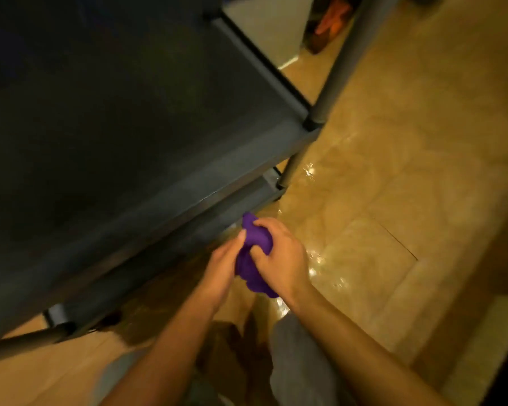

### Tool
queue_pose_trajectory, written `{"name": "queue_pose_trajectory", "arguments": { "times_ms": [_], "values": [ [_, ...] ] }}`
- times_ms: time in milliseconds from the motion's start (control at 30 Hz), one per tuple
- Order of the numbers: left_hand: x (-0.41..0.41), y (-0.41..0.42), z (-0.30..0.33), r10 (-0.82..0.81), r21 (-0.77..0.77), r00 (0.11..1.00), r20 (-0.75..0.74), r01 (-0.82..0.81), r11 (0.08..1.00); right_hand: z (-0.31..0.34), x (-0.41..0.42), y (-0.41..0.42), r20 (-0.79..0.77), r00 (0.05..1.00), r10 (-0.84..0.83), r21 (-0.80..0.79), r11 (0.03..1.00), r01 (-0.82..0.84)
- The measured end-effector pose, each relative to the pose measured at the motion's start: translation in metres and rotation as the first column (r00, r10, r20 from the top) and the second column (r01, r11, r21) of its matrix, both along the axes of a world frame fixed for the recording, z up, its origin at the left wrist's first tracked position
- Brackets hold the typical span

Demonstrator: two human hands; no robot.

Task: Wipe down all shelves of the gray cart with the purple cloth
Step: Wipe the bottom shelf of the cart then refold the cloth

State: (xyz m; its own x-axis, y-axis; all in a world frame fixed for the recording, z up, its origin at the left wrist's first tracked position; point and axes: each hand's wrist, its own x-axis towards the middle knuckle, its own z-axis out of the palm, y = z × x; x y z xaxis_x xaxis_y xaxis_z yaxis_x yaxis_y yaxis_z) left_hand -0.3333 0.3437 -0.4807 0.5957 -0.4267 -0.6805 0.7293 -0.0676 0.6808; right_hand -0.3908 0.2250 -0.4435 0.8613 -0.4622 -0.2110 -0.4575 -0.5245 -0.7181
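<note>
Two hands, we note: left hand [220, 269] and right hand [279, 257] both clenched around the soft, bunched purple cloth [254, 259], matte gray cart [135, 136] shelf just beyond our fingertips.

no readable text, labels or signs

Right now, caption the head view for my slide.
Both hands bunch the purple cloth beside the gray cart.

gray cart [129, 127]: cut off left, top | purple cloth [254, 247]: partly hidden
</note>
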Motion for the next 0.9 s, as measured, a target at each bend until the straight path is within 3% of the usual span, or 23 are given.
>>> {"name": "queue_pose_trajectory", "arguments": {
  "times_ms": [67,133,200,300,367,467,600,667,800,900],
  "values": [
    [-0.021,-0.021,0.068,-0.058,-0.081,0.998,-0.004,0.058,0.995,0.06,-0.026,-0.002,0.004,0.999,-0.037,0.058,0.998,0.036],
    [-0.037,-0.04,0.136,-0.148,-0.159,0.989,-0.011,0.144,0.977,0.129,-0.051,-0.014,0.063,0.99,-0.123,0.276,0.956,0.101],
    [-0.05,-0.051,0.198,-0.185,-0.104,0.982,0.047,0.189,0.976,0.195,-0.077,-0.027,0.124,0.943,-0.308,0.508,0.836,0.206],
    [-0.067,-0.071,0.288,-0.257,-0.031,0.963,0.078,0.26,0.965,0.279,-0.113,-0.065,0.078,0.775,-0.628,0.583,0.659,0.475],
    [-0.078,-0.085,0.346,-0.34,-0.041,0.936,0.089,0.345,0.938,0.325,-0.133,-0.091,-0.071,0.785,-0.615,0.62,0.59,0.518],
    [-0.098,-0.117,0.429,-0.432,-0.025,0.863,0.262,0.453,0.891,0.385,-0.162,-0.121,-0.115,0.904,-0.412,0.805,0.494,0.328],
    [-0.107,-0.156,0.495,-0.462,0.148,0.618,0.637,0.49,0.859,0.441,-0.174,-0.145,0.066,0.903,-0.424,0.77,0.597,0.224],
    [-0.106,-0.169,0.519,-0.405,0.118,0.574,0.712,0.471,0.874,0.462,-0.175,-0.164,0.156,0.88,-0.448,0.753,0.631,0.187],
    [-0.098,-0.197,0.548,-0.202,-0.015,0.678,0.707,0.299,0.954,0.493,-0.166,-0.205,0.24,0.899,-0.366,0.773,0.633,0.051],
    [-0.082,-0.218,0.549,-0.145,0.0,0.757,0.637,0.188,0.982,0.512,-0.142,-0.237,0.274,0.908,-0.316,0.684,0.728,0.047]
  ]
}}
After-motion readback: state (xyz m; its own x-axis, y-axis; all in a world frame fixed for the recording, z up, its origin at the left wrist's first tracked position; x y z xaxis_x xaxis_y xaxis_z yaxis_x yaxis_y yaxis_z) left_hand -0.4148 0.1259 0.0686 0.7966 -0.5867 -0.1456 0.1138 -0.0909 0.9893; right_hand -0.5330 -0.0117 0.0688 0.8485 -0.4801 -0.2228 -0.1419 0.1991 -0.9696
